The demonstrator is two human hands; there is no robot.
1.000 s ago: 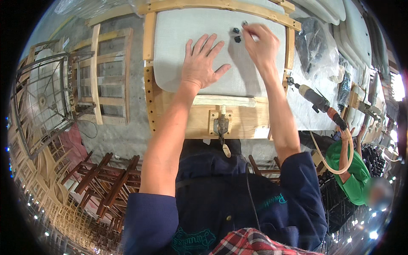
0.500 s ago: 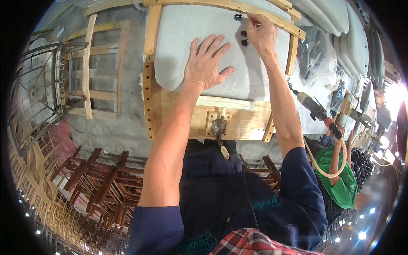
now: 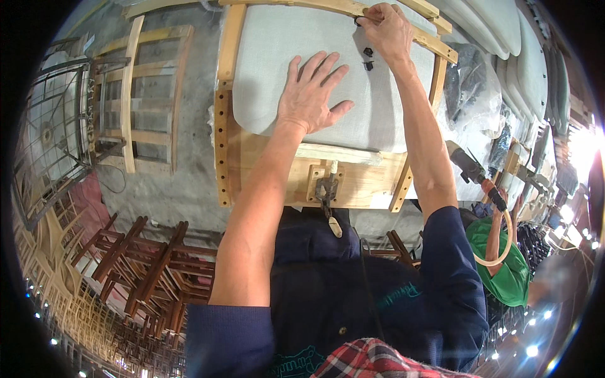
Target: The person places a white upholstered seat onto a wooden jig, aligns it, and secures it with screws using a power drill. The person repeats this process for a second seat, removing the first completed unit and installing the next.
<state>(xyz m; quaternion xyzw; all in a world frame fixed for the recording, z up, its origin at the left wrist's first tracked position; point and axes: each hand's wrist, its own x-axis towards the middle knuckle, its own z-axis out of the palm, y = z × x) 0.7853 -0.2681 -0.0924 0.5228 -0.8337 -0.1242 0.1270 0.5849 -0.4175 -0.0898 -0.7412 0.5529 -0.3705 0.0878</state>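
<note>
My left hand point(image 3: 313, 93) lies flat with spread fingers on a pale grey cloth-covered panel point(image 3: 265, 63). At the panel's far edge, by a wooden bar point(image 3: 423, 41), the fingers of my right hand point(image 3: 389, 34) are pinched at a small black piece point(image 3: 358, 21), partly hidden by the fingertips. Nearer to me on the cloth, beside my right wrist, sit a second black piece point(image 3: 368, 51) and a third black piece point(image 3: 368, 65). The panel rests inside a wooden frame point(image 3: 222, 120) with rows of holes.
A toggle clamp point(image 3: 327, 189) is mounted on the frame's near board. To the right are a power tool point(image 3: 466, 165) with a pale hose point(image 3: 504, 242), clear plastic wrap point(image 3: 469, 82), stacked grey panels point(image 3: 526, 60) and a person in green point(image 3: 510, 264). A pallet point(image 3: 145, 104) lies left.
My right hand has moved a little farther away, its fingertips now at the farthest black piece. My left hand stays flat on the panel. The power tool has shifted slightly to the right.
</note>
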